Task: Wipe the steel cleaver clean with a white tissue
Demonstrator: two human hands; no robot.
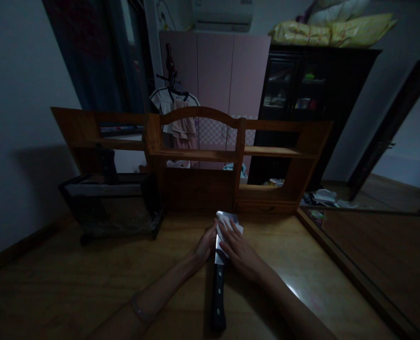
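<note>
A: ok, left to right, what've we got?

B: Far left corner of the table: a black-framed knife holder with a black knife handle poking out the top. A wooden hutch runs along the far edge.

A: and the hands?

B: Left hand, band round the wrist, is curled in narrow against the left side of a broad-bladed kitchen knife. Can't tell if it's really gripping, fingers are partly hidden.

A: where's the knife sitting exactly?

B: Mid-table, handle toward the near edge, squarish tip toward the far one. Three rivets on the black handle. There's a white tissue (or thin cloth, hard to say) on the upper blade.

A: right hand?

B: Right hand lies over it, fingers stretched out, holding it on the blade. Then a raised wooden strip along the right edge.
</note>
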